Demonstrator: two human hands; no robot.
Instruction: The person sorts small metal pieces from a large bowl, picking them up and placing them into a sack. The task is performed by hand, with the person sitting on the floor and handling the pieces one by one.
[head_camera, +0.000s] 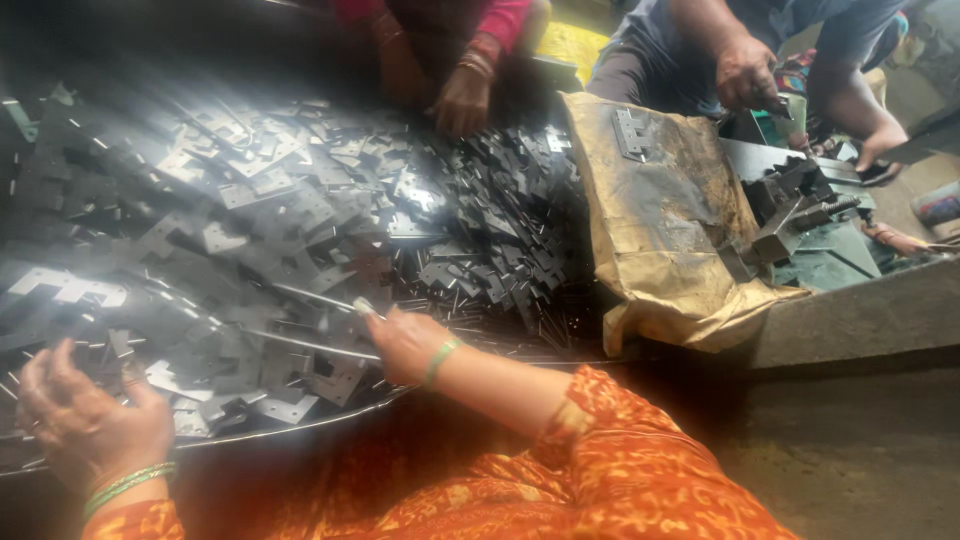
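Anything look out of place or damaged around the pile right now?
One hinge plate lies alone on the stained, crumpled brown paper, apart from the heap of metal plates in the tray. The right hand and left hand rest in that heap.

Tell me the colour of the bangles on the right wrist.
Green bangles, seen in the head view.
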